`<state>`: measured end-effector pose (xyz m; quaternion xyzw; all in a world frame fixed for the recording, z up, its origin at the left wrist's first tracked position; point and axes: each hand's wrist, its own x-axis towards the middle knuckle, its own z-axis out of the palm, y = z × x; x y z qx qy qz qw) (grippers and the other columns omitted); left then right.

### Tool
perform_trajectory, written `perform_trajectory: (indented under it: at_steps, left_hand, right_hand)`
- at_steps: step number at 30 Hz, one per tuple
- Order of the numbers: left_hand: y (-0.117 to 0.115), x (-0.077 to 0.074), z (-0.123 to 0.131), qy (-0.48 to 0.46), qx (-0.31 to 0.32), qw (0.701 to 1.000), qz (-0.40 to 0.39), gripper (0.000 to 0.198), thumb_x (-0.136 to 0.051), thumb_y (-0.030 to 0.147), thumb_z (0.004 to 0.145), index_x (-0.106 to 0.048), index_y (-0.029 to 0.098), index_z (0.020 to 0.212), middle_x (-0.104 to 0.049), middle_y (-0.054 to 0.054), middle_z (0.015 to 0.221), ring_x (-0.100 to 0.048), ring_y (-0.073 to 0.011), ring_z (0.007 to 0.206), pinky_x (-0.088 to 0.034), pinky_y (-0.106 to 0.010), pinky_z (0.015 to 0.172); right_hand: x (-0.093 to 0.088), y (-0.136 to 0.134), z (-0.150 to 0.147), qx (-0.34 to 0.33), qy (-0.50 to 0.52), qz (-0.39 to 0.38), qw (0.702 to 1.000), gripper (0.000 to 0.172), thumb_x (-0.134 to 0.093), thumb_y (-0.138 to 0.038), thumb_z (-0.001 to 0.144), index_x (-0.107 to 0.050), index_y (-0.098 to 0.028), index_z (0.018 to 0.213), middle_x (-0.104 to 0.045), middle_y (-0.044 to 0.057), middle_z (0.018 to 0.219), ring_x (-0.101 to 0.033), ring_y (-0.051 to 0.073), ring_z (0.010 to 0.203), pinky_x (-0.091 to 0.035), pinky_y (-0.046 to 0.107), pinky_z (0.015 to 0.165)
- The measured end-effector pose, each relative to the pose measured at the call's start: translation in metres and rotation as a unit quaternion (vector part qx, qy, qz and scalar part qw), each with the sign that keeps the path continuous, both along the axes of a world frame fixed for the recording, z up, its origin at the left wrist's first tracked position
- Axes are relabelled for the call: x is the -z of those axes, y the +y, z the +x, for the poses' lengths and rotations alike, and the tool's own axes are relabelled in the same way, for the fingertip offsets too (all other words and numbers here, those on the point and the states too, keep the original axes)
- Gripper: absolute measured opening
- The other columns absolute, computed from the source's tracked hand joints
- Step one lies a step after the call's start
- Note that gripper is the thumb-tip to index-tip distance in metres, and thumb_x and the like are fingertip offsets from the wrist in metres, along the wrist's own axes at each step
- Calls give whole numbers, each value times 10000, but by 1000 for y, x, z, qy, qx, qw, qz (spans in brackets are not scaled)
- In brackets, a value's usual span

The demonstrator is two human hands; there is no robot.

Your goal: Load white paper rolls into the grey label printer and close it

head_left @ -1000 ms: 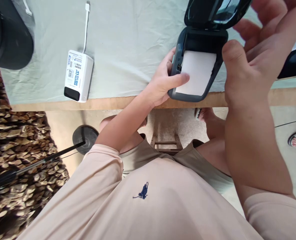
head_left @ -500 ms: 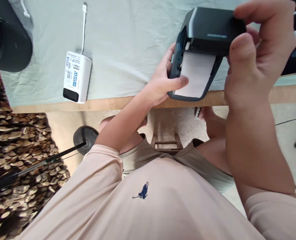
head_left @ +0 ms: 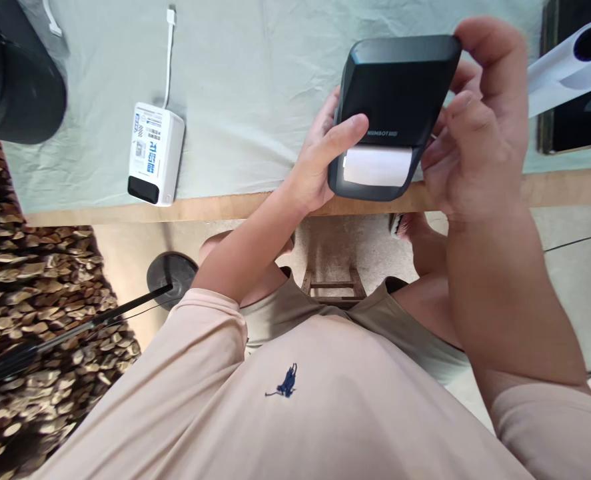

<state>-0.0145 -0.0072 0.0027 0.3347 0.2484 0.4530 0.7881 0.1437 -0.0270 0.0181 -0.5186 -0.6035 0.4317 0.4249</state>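
A dark label printer (head_left: pixel 400 100) is held above the table's front edge, with a white label strip (head_left: pixel 378 167) showing at its near end. Its lid lies down over most of the body. My left hand (head_left: pixel 325 150) grips the printer's left side, thumb resting on top. At the right side, my right hand (head_left: pixel 480 120) has its fingers curled, the index fingertip at the lid's far right corner. Part of the right hand's grip is hidden behind the printer.
On the cloth-covered table (head_left: pixel 255 80) lie a white power bank (head_left: pixel 154 153) with a short cable, a black cylindrical object (head_left: pixel 15 80) at left, and a white roll (head_left: pixel 570 67) over a dark flat object (head_left: pixel 570 127). Stacked firewood (head_left: pixel 35 287) stands at left.
The printer's lid has come down from raised, covering most of the label paper. My right hand has moved left and slightly down with it, uncovering more of the white roll.
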Motion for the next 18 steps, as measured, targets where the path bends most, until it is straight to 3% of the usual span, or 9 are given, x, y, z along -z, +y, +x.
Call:
perform_trajectory:
  at_steps: [4, 8, 14, 18]
  left_hand:
    - [-2, 0, 2, 39, 1, 999, 9, 210, -576, 270, 749, -519, 260, 951, -633, 34, 806, -665, -142, 803, -523, -229, 666]
    - [-5, -2, 5, 51, -23, 998, -11, 249, -429, 138, 796, -534, 190, 1016, -617, 57, 782, -678, -120, 822, -509, -211, 689]
    - [-8, -9, 5, -53, -23, 985, -161, 359, -311, 69, 823, -647, 113, 941, -658, -22, 807, -663, -186, 969, -514, -237, 730]
    - [-5, -10, 4, -61, -11, 990, -124, 201, -443, 110, 803, -619, 156, 889, -648, -11, 757, -665, -173, 950, -523, -226, 740]
  right_hand:
    - [0, 1, -5, -43, 154, -58, 985, 532, -479, -482, 733, -254, -366, 1202, -480, -31, 1053, -466, -18, 770, -443, 132, 642]
    - [3, 3, -5, -60, 140, -62, 986, 690, -587, -466, 658, -214, -336, 1224, -483, -33, 1046, -482, -34, 781, -465, 112, 672]
    - [0, 0, -4, -51, 128, -66, 988, 687, -587, -454, 664, -214, -348, 1232, -457, -38, 1104, -487, -38, 805, -463, 113, 678]
    - [0, 1, -4, -52, 121, -73, 989, 686, -574, -455, 679, -200, -346, 1244, -437, -40, 1160, -503, -27, 885, -479, 125, 751]
